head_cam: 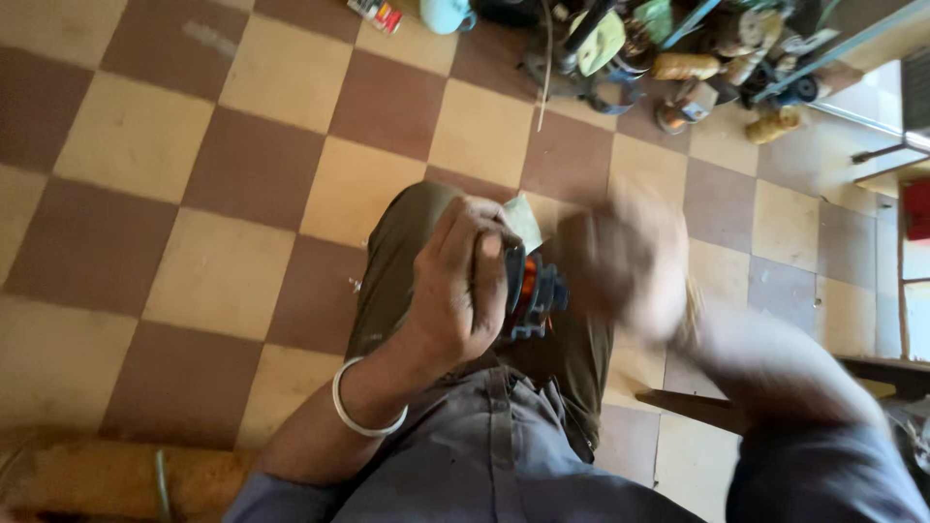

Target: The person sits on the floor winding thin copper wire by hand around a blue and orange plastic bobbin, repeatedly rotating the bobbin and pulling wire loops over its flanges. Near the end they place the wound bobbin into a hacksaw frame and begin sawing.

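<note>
Looking down from the head cam, I've got my left hand [463, 281] wrapped around a small motor part [531, 291], fingers curled tight over the top of it. It's a dark round piece with orange-copper windings showing and a blue plastic bit sticking out on the right side. A scrap of pale paper or cloth [524, 219] pokes up just behind my knuckles, touching the part or my fingers, can't tell which. There's a white bangle [360, 412] on that wrist.

My right hand [625, 261] is just beside the part, on its right, but it's a total motion-blur smear. I honestly can't tell whether it's open or closed, or whether it's holding anything or touching the part at all.

All of this sits over my lap, above my olive-brown trousers [397, 261], with my grey shirt [494, 455] at the bottom of the view. Underneath is a checkered floor [194, 174] of brown and cream tiles. Up at the top edge, well away from my hands, there's a heap of tools and parts [678, 48], including what look like yellowish spools and a light teal mug-like thing [446, 14]. A worn wooden edge [87, 479] runs along the bottom left.
</note>
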